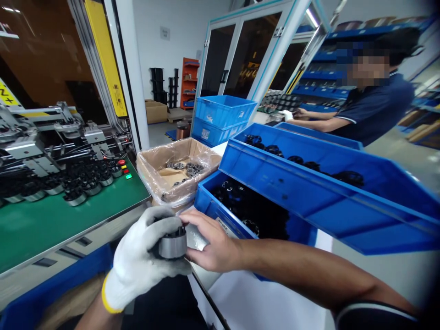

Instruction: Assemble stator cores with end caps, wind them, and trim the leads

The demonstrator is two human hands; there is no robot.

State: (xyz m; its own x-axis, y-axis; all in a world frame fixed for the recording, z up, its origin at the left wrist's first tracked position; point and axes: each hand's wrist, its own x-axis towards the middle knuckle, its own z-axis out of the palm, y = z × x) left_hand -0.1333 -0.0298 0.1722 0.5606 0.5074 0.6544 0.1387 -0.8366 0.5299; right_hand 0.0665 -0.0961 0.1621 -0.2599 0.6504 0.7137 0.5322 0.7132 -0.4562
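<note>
On my feed, a short round part (173, 246) sits at bottom centre: a smooth grey metallic band with black pieces on top. My left hand (144, 256), in a white knit glove with a yellow cuff, is clamped around its left side; my bare right hand (215, 240) pinches it at the upper and right edges. At left, similar parts crowd the flat green bench (30, 233), and a bare strip runs from them to the straight pale edge. Mid-frame, clear crinkled plastic lines a cardboard box (172, 195). Right of it, a lower blue bin (206, 206) holds black pieces, and the stiff-walled upper bin (275, 183) slants above, leaving little room beyond my right hand.
</note>
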